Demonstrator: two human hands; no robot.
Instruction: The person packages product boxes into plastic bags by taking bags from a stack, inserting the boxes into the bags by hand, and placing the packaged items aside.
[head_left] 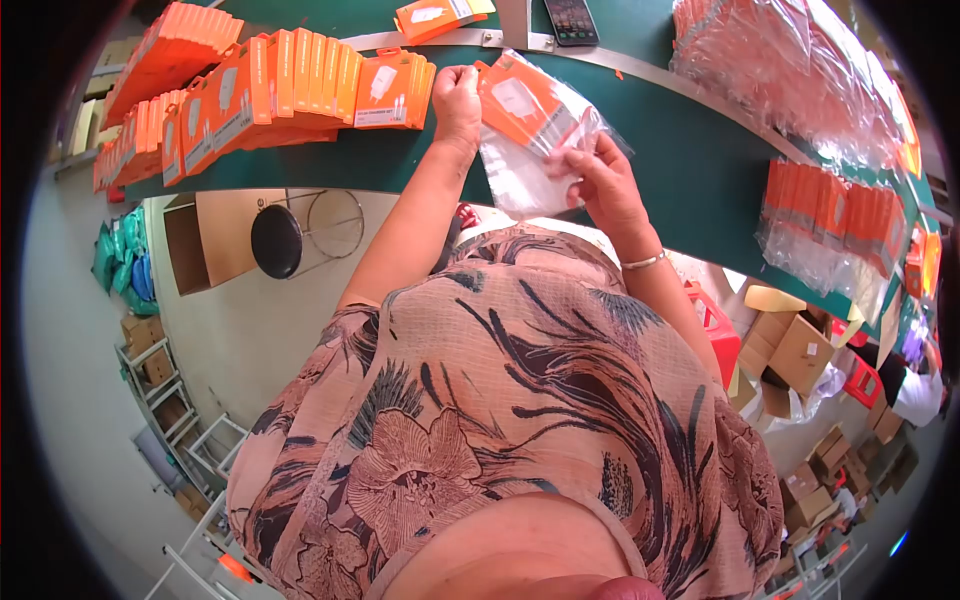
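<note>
Orange box (pixel 515 100) lies within a clear bag (pixel 525 185) over the green desk's (pixel 690 190) near edge; left hand (pixel 458 108) pinches its left corner, right hand's (pixel 607 187) grip pinches the bag's side.

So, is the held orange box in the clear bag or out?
In, it looks: film of the clear bag extends past the orange box at right and below. Sealed or not: cannot tell.

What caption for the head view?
Left hand and right hand hold an orange charger box and clear plastic bag over a green table, near rows of similar boxes.
</note>
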